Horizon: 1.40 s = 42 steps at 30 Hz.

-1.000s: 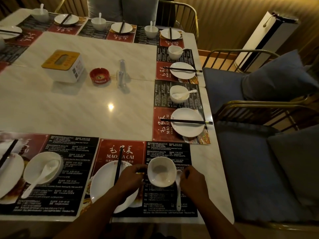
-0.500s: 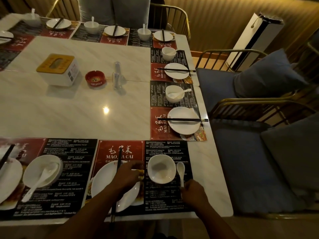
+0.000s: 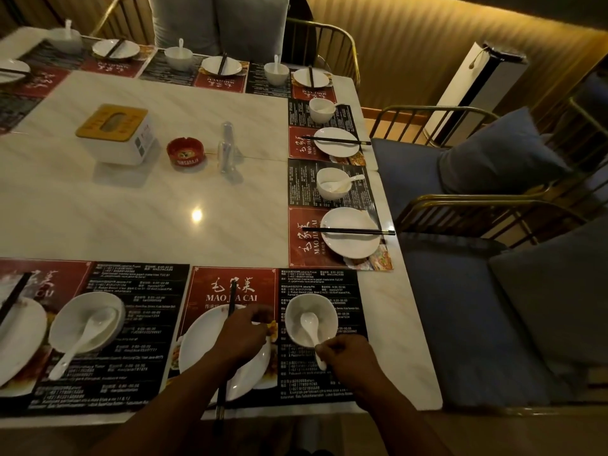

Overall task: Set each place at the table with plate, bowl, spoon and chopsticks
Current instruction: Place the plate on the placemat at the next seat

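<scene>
Right hand (image 3: 345, 355) pinching spoon (image 3: 311, 327) by handle tail at 5 o'clock of bowl (image 3: 311, 319); spoon head inside bowl, handle over rim toward 5–6 o'clock. Long axis roughly 12–6, tilted slightly to 11–5. Next move, probably: release, so handle rests on rim. Right hand clearly the nearer one.

Left hand (image 3: 241, 334) curled over plate (image 3: 204, 350) at 9 o'clock of bowl, fingertips near plate's right edge and chopsticks (image 3: 232, 297); cannot tell whether gripping chopsticks or just steadying plate. Chopsticks lying across plate on 12–6 axis, tips at 12, butt ends off placemat at 6.

Versus half a second back: spoon was flat on placemat (image 3: 316, 281) at 3 o'clock of bowl, now head in bowl. Right hand moved up and in from 5 o'clock. Bowl, plate, left hand about unchanged.

Remaining places on tabletop (image 3: 131, 209) look set already.
</scene>
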Motion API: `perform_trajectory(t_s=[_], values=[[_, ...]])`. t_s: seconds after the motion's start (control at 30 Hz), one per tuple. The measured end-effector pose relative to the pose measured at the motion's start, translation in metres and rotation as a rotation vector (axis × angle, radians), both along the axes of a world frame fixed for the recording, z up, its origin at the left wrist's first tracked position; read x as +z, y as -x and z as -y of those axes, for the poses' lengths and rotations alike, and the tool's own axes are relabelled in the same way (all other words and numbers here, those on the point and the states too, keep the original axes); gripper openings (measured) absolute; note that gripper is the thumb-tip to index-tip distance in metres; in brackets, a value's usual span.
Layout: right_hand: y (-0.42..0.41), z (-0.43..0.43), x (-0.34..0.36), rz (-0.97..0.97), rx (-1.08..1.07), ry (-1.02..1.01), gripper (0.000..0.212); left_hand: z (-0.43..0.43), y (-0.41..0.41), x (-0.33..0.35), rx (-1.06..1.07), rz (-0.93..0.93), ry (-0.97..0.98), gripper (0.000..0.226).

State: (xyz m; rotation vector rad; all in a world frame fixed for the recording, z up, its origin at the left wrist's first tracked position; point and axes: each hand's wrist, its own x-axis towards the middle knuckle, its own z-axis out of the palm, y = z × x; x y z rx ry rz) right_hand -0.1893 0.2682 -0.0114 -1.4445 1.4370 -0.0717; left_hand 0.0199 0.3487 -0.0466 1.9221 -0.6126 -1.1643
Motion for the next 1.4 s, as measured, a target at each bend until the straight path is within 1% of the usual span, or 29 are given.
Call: perform_trajectory(t_s=[0.1,0.23,0.5,0.8,1.0,1.13,1.2,1.27,1.33,1.4], values=[[-0.004,-0.002,-0.003,-0.004,-0.02,0.001,0.017,-0.004,-0.002,0.001,0.003,0.007,0.008,0.033],[-0.008,0.0,-0.002,-0.023,-0.032,0.013,0.014,-0.009,-0.007,0.002,-0.008,0.037,0.004,0.039],[-0.007,0.003,-0.008,-0.041,-0.038,0.03,0.016,-0.014,-0.011,0.001,0.006,0.052,-0.012,0.044],[-0.006,0.006,-0.006,-0.038,-0.018,0.016,0.019,-0.011,-0.009,0.0,0.0,0.05,-0.042,0.043],[-0.004,0.005,-0.007,0.01,-0.035,-0.005,0.02,-0.006,-0.007,-0.002,-0.025,0.052,-0.047,0.041],[-0.002,0.005,-0.008,0.022,-0.03,-0.009,0.017,0.0,-0.002,-0.001,-0.023,0.013,-0.043,0.039],[-0.001,0.005,-0.007,0.017,-0.031,-0.006,0.02,0.002,0.0,0.0,-0.017,0.002,-0.043,0.038],[0.002,0.007,-0.009,0.038,-0.092,-0.015,0.025,0.003,0.001,0.001,-0.008,0.012,-0.039,0.036],[0.007,0.012,-0.015,0.015,-0.152,0.036,0.024,0.003,0.002,0.002,-0.012,0.023,-0.032,0.035],[0.012,0.02,-0.022,-0.098,-0.107,0.148,0.019,0.006,0.006,0.005,-0.038,0.016,-0.031,0.034]])
